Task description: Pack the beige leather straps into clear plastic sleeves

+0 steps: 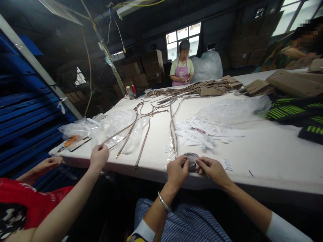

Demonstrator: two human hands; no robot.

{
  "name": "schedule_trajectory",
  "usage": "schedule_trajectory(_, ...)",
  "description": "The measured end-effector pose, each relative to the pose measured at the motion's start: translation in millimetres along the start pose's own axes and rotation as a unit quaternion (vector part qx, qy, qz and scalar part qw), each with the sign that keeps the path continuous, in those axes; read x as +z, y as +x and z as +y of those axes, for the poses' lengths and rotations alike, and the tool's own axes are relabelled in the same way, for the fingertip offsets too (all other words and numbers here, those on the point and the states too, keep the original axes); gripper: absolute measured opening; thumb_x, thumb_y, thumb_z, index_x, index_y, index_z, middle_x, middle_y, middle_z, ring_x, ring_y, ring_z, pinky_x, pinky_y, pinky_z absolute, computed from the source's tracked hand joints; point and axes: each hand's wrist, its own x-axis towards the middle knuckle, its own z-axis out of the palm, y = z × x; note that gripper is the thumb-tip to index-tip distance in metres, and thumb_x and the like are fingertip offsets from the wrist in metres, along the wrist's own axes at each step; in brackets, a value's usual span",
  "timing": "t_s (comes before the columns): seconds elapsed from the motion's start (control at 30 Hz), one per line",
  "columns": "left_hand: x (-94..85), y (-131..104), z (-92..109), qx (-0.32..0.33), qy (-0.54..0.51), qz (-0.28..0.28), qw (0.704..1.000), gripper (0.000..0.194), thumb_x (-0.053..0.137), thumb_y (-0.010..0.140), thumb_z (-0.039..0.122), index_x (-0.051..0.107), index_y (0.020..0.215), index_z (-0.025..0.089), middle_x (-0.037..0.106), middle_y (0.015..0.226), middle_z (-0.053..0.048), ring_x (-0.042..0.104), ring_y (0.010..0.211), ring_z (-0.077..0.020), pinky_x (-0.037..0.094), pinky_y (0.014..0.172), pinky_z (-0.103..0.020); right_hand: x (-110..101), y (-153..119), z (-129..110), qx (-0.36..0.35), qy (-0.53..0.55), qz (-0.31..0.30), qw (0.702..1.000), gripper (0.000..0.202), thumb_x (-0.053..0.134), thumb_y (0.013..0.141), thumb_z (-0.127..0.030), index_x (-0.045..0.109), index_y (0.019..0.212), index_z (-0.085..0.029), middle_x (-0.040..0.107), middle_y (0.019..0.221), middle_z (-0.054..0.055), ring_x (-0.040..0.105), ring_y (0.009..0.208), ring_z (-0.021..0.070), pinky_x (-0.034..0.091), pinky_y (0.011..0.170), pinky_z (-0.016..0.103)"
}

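Note:
A dark, ring-shaped coil [191, 166] with a pale, see-through middle lies at the table's front edge between my hands. My left hand [177, 172], a silver bangle on its wrist, has thumb and fingers closed on the coil's left side. From the right, my right hand [212, 170] pinches its rim, with thumb and index finger near the pale middle. Whether the coil is a wound strap or a roll of tape I cannot make out. Just behind my left hand, a beige strap [173, 134] with a metal clasp lies partly in clear plastic.
White paper strips [199, 132] lie heaped beyond my hands, with a small printed label [227, 164] to the right. At left, a co-worker's hand [99, 156] holds a beige strap. Many straps [186, 89] and beige bag pieces [295, 82] cover the table's far side.

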Motion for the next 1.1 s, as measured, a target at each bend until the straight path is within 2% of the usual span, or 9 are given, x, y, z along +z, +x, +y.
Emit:
schedule_trajectory(0.13,0.8,-2,1,-0.01,-0.04,0.01,0.999,0.015,0.058,0.087,0.031,0.069,0.095,0.026,0.077,0.088,-0.001,0.073,0.089,-0.021,0.053,0.077,-0.028,3,3,-4,0.006,-0.038,-0.032,0.999,0.037,0.059,0.082,-0.052,0.069,0.071,-0.018,0.067,0.057,0.0,0.055,0.043,0.0118,0.043,0.048,0.023)
schedule_trajectory(0.43,2.9,-4,0,-0.007,-0.12,0.012,0.993,0.014,0.059,0.086,0.028,0.068,0.096,0.024,0.077,0.093,-0.002,0.073,0.091,-0.0202,0.054,0.08,-0.028,1,12,0,0.02,-0.067,-0.053,0.996,0.038,0.056,0.083,-0.048,0.066,0.061,-0.018,0.064,0.05,0.0,0.052,0.039,0.0113,0.04,0.047,0.023)
schedule_trajectory(0.7,4.4,-6,-3,0.001,-0.188,0.016,0.982,0.014,0.06,0.085,0.025,0.071,0.093,0.022,0.075,0.091,-0.002,0.072,0.087,-0.0178,0.055,0.082,-0.026,3,7,-5,0.01,-0.056,-0.06,0.997,0.037,0.056,0.082,-0.052,0.069,0.074,-0.018,0.066,0.059,-0.001,0.052,0.043,0.0107,0.04,0.048,0.022)
schedule_trajectory(0.83,8.7,-6,-5,-0.003,-0.208,0.025,0.978,0.014,0.06,0.085,0.025,0.071,0.093,0.021,0.075,0.093,-0.003,0.072,0.088,-0.0177,0.055,0.084,-0.026,5,8,-4,0.017,-0.055,-0.045,0.997,0.039,0.056,0.082,-0.054,0.066,0.069,-0.018,0.064,0.055,0.0,0.051,0.04,0.0108,0.038,0.045,0.023)
schedule_trajectory(1.0,4.6,-6,-3,0.011,-0.187,0.018,0.982,0.016,0.061,0.086,0.029,0.073,0.092,0.021,0.076,0.092,-0.003,0.071,0.087,-0.0182,0.054,0.082,-0.027,5,8,-1,-0.001,-0.051,-0.055,0.997,0.041,0.054,0.084,-0.056,0.069,0.081,-0.018,0.065,0.062,0.0,0.054,0.046,0.0112,0.041,0.049,0.023)
schedule_trajectory(1.1,1.1,-5,-1,0.003,-0.166,0.028,0.986,0.025,0.052,0.091,0.033,0.073,0.088,0.021,0.076,0.087,-0.002,0.07,0.083,-0.0178,0.054,0.079,-0.027,6,6,0,-0.01,-0.054,-0.061,0.997,0.042,0.053,0.085,-0.057,0.069,0.086,-0.018,0.065,0.063,-0.001,0.055,0.049,0.0122,0.043,0.052,0.024)
